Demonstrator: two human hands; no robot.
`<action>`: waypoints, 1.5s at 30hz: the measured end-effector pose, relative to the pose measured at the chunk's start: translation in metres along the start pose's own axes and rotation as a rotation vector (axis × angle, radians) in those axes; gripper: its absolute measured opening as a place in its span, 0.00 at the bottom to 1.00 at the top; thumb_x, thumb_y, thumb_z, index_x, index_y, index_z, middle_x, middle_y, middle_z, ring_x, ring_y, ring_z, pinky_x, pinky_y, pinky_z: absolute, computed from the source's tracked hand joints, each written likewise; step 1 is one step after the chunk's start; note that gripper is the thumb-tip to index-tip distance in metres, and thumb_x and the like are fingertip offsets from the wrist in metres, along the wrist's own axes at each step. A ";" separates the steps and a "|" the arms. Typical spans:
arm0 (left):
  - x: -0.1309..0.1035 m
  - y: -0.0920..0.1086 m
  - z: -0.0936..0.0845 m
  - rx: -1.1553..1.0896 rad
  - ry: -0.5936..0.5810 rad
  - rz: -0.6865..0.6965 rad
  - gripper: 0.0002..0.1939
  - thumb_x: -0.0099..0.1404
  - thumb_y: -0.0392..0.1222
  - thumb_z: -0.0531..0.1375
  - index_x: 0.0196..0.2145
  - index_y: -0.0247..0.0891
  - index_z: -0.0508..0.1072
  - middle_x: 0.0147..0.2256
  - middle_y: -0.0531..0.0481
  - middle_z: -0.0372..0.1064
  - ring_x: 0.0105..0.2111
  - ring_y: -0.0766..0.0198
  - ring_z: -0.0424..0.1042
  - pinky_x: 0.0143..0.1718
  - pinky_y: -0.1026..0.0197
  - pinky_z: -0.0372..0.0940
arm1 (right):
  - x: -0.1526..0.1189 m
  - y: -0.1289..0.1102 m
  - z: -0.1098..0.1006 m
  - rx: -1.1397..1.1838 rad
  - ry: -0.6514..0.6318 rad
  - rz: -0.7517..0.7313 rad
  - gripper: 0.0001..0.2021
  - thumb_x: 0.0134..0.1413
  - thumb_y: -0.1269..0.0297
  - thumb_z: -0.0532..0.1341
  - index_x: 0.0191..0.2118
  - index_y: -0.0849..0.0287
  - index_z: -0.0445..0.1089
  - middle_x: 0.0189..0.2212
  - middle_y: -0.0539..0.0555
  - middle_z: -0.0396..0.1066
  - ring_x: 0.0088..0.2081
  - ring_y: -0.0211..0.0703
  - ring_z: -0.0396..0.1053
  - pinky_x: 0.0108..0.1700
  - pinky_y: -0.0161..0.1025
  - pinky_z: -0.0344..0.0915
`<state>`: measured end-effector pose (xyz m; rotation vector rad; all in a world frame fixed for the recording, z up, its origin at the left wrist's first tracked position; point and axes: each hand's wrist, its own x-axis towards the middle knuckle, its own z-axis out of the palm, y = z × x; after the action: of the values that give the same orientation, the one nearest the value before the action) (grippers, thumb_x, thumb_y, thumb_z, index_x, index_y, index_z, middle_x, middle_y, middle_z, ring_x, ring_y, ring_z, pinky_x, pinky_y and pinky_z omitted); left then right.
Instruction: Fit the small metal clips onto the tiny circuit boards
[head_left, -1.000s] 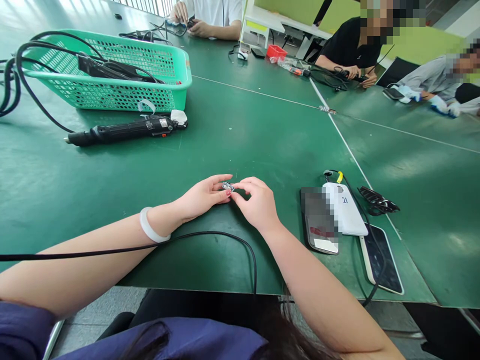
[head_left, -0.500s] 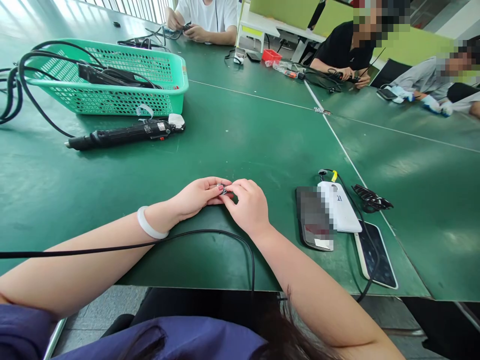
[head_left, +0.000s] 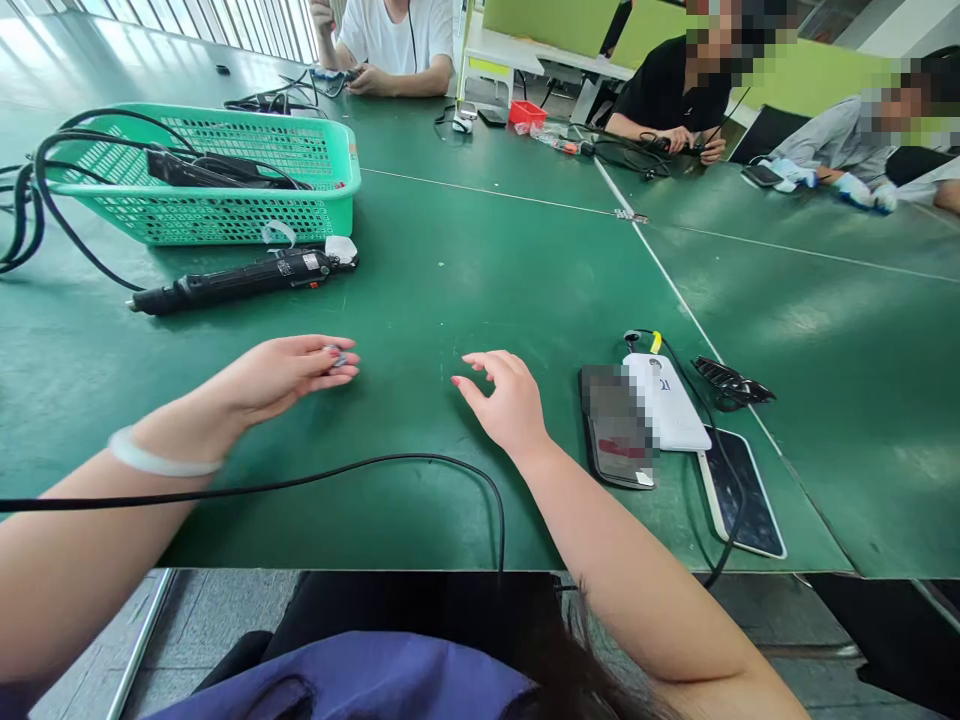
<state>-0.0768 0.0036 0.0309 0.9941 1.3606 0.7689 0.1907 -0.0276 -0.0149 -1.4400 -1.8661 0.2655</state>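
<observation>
My left hand (head_left: pixel 274 378) is cupped above the green table, holding a few small silvery metal pieces (head_left: pixel 339 358) in its curled fingers. They are too small to make out exactly. To its right, my right hand (head_left: pixel 510 400) hovers over the table with thumb and fingers apart, holding nothing. A black electric screwdriver (head_left: pixel 240 282) lies beyond my left hand, beside a mint-green perforated basket (head_left: pixel 247 215). A black cable (head_left: pixel 315 483) runs from the left, passes across my left forearm and bends down at the table's front edge.
Black devices and cables (head_left: pixel 217 170) lie in the basket. Right of my right hand are a dark phone (head_left: pixel 600 420), a white device (head_left: pixel 664 400), another phone (head_left: pixel 742 490) and a black clip (head_left: pixel 727 380). Several people sit across the table, near a red box (head_left: pixel 527 113).
My hands have come apart. The left hand has moved left with the small metal pieces, while the right hand has opened its fingers and stays near the same place. The view has shifted slightly.
</observation>
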 end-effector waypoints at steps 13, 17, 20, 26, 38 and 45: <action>-0.033 -0.023 -0.075 1.538 0.394 0.204 0.24 0.67 0.50 0.45 0.55 0.40 0.65 0.45 0.46 0.73 0.44 0.54 0.70 0.44 0.56 0.62 | 0.002 0.004 -0.002 0.039 -0.034 0.022 0.10 0.55 0.63 0.59 0.42 0.57 0.72 0.36 0.53 0.72 0.36 0.41 0.66 0.40 0.40 0.64; -0.032 -0.025 -0.074 1.562 0.443 0.186 0.20 0.65 0.52 0.47 0.48 0.41 0.67 0.42 0.51 0.73 0.39 0.60 0.70 0.41 0.62 0.61 | 0.003 0.005 -0.003 0.047 -0.038 0.032 0.10 0.55 0.63 0.59 0.42 0.57 0.72 0.36 0.53 0.72 0.36 0.41 0.66 0.40 0.40 0.64; -0.030 -0.026 -0.076 1.569 0.459 0.186 0.18 0.65 0.52 0.48 0.45 0.45 0.70 0.41 0.54 0.73 0.39 0.62 0.69 0.39 0.65 0.60 | 0.003 0.006 -0.002 0.053 -0.049 0.039 0.10 0.55 0.64 0.59 0.42 0.56 0.72 0.35 0.53 0.72 0.36 0.41 0.66 0.39 0.40 0.64; -0.028 -0.029 -0.083 1.555 0.448 0.245 0.18 0.64 0.49 0.48 0.44 0.45 0.73 0.42 0.53 0.74 0.39 0.61 0.70 0.36 0.64 0.60 | 0.002 0.008 0.000 0.047 -0.069 0.048 0.10 0.56 0.63 0.58 0.42 0.56 0.72 0.36 0.53 0.72 0.36 0.41 0.66 0.40 0.40 0.64; -0.032 -0.035 -0.086 1.452 0.479 0.360 0.24 0.64 0.54 0.45 0.46 0.45 0.75 0.41 0.48 0.72 0.45 0.55 0.67 0.48 0.55 0.61 | 0.002 0.007 0.001 0.060 -0.106 0.084 0.10 0.55 0.65 0.57 0.42 0.56 0.72 0.37 0.53 0.71 0.34 0.39 0.67 0.38 0.39 0.64; -0.016 -0.043 -0.072 1.089 0.415 0.304 0.16 0.64 0.48 0.47 0.42 0.41 0.69 0.56 0.48 0.65 0.59 0.56 0.59 0.57 0.52 0.54 | 0.002 0.008 0.003 0.070 -0.129 0.086 0.11 0.56 0.65 0.56 0.43 0.56 0.72 0.36 0.53 0.71 0.30 0.37 0.65 0.36 0.38 0.64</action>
<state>-0.1540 -0.0200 0.0028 1.9954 2.0818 0.4179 0.1949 -0.0225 -0.0206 -1.4874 -1.8797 0.4714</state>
